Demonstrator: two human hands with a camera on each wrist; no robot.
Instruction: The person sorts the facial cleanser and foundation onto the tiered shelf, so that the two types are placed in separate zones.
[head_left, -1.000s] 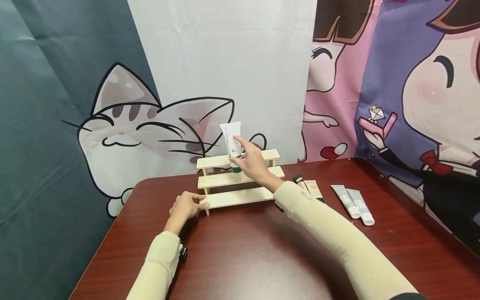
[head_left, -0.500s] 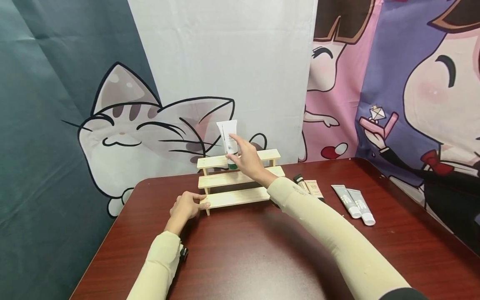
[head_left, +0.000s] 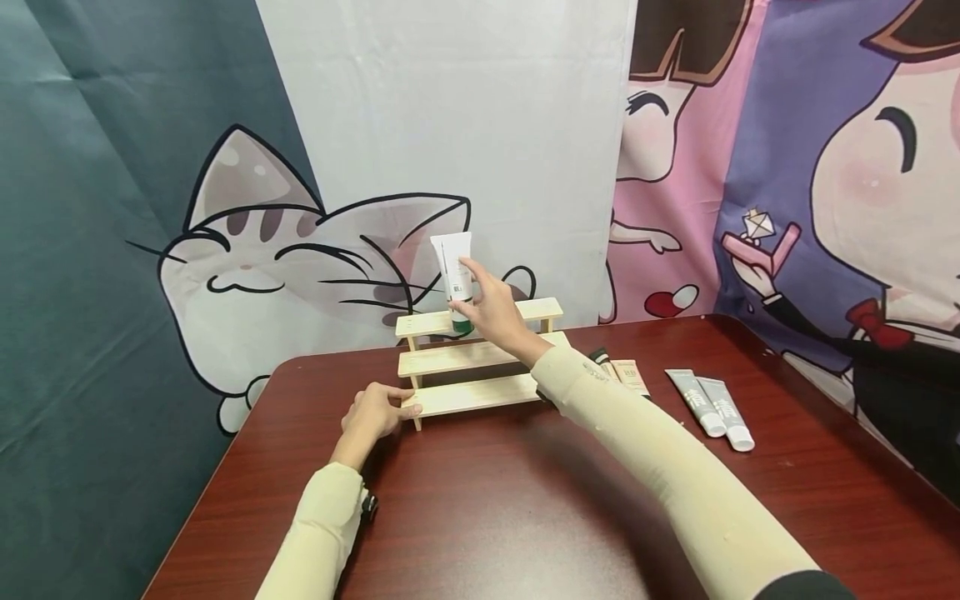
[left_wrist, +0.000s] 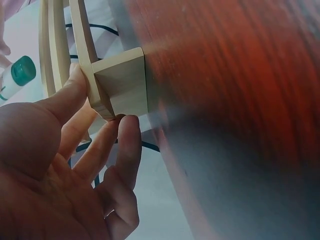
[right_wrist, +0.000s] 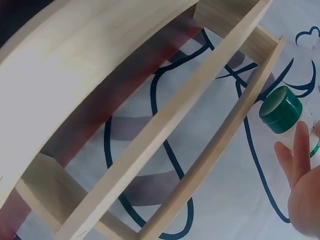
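A pale wooden three-tier display stand [head_left: 483, 394] stands at the back of the table. My left hand [head_left: 371, 412] grips the left end of its lowest shelf; in the left wrist view the thumb presses one face of the board and fingers reach behind its edge. My right hand [head_left: 497, 315] pinches a white squeeze tube [head_left: 452, 260] between thumb and fingers. The tube is held cap down, slightly tilted, and overlaps the top shelf in the head view. In the right wrist view its green cap [right_wrist: 281, 109] appears beyond the shelves, apart from them.
Two grey tubes [head_left: 696, 403] lie side by side on the reddish-brown table [head_left: 465, 508], right of the stand. Closer to it are a beige tube [head_left: 631, 377] and a black-capped item [head_left: 602, 358], both partly covered by the right sleeve. A printed cloth backdrop [head_left: 540, 125] hangs behind the table.
My right hand has carried the white tube a little left and upward, from in front of the middle shelf to the top shelf's level. The left hand keeps its hold.
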